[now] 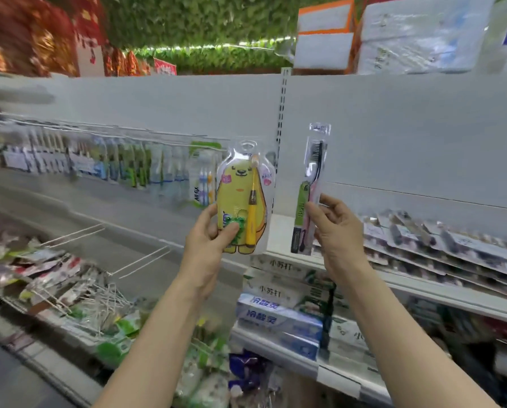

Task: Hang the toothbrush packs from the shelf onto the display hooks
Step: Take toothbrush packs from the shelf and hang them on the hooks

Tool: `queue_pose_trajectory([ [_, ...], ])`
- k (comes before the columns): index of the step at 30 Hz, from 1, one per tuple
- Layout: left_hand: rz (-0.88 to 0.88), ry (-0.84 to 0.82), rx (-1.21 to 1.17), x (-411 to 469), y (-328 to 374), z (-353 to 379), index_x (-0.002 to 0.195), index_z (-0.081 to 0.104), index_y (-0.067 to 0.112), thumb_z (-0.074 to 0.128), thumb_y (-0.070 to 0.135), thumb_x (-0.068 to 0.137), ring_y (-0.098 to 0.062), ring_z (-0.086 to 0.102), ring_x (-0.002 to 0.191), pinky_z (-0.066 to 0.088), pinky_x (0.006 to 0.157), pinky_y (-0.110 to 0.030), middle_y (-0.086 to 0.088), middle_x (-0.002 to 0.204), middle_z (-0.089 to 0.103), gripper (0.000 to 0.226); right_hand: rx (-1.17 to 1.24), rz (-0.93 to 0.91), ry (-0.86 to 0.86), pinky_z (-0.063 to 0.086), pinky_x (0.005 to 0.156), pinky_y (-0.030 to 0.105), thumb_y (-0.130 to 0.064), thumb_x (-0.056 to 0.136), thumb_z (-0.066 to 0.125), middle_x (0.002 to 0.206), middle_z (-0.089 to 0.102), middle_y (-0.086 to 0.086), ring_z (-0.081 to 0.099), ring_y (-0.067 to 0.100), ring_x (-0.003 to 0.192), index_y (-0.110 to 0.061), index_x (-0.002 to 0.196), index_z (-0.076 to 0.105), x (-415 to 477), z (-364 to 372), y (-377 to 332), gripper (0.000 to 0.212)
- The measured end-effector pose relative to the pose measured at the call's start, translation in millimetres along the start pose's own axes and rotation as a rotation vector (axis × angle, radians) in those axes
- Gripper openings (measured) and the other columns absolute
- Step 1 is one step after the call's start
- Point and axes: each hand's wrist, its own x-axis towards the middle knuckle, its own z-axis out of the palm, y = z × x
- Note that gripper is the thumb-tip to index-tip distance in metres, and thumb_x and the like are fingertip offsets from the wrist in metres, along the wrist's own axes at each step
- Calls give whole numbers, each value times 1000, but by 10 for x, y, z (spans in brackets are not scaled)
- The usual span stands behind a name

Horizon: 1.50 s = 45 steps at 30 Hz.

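White shelf (452, 300) at right carries toothbrush packs (452, 245) lying flat in overlapping rows. Lower shelf (276, 353) below it holds stacked toothpaste boxes (278, 316). At left, display hooks (99, 131) on the back panel (158, 101) carry a blurred row of hanging packs (122, 163); lower down, two white wire prongs (140, 261) stick out.

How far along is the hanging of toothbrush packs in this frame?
Done: a row of packs already hangs on the upper hooks at left, though blurred. In hand: the left hand holds a yellow bear pack and the right hand pinches a slim pack, both raised, neither hooked yet. Left: many loose packs lie on the shelf at right, and bare wire hooks stand lower left.
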Motion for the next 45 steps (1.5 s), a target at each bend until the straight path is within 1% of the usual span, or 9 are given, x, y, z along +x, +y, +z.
queue_pose_trajectory([
  [4,-15,-1,8,194,71,-578,122,55,29,61,0,93,-21,71,98,52,92,-37,-5,106,76,41,-42,-1,-31,57,85,38,-13,88,74,93,76,3,72,18,88,-22,104,66,105,627,217,20],
  [12,-68,-2,-16,814,-203,-1304,118,56,28,60,-3,92,-21,72,96,53,87,-35,-6,103,77,41,-122,-12,40,55,67,18,-10,92,70,96,74,6,71,9,79,-16,109,65,646,1291,815,19],
  [18,-137,-54,23,1404,-414,-1510,126,54,25,62,-1,91,-26,69,106,50,97,-42,-8,109,75,44,-178,56,170,58,80,28,-16,92,70,107,72,9,69,19,94,-11,123,62,1179,1427,1256,33],
  [26,-141,-91,-9,1946,-584,-1717,122,55,27,62,-2,90,-31,67,110,49,101,-48,-9,111,75,43,-220,28,272,56,73,33,-32,91,73,91,73,6,67,17,79,-28,96,66,1542,1601,1582,10],
  [29,-139,-114,-27,2106,-645,-1758,121,55,26,61,-3,91,-31,67,111,49,101,-48,-10,110,75,42,-253,28,283,54,69,27,-24,92,71,98,73,9,66,17,81,-21,107,66,1633,1587,1683,16],
  [32,-158,-157,-37,2209,-716,-1791,122,54,26,61,-2,91,-29,68,110,50,99,-47,-8,110,75,43,-272,55,279,58,73,34,-21,93,69,105,72,12,68,21,87,-18,117,64,1685,1583,1789,24],
  [36,-186,-186,-37,2316,-804,-1845,128,53,21,60,-2,92,-29,68,108,50,99,-47,-7,108,76,43,-293,64,254,57,85,45,-17,95,66,101,71,8,67,25,94,-32,101,63,1726,1671,1820,16],
  [41,-212,-208,-57,2398,-849,-1877,122,54,26,59,-2,93,-28,68,107,51,97,-46,-6,107,76,41,-303,144,245,54,66,41,-18,97,63,96,68,10,63,28,80,-22,115,63,1845,1768,1862,18],
  [45,-218,-214,-74,2441,-870,-1914,129,51,20,59,-3,93,-27,69,107,51,95,-45,-6,106,76,44,-313,198,270,58,72,45,-18,97,64,106,69,13,67,26,84,-20,120,62,1983,1782,1930,24],
])
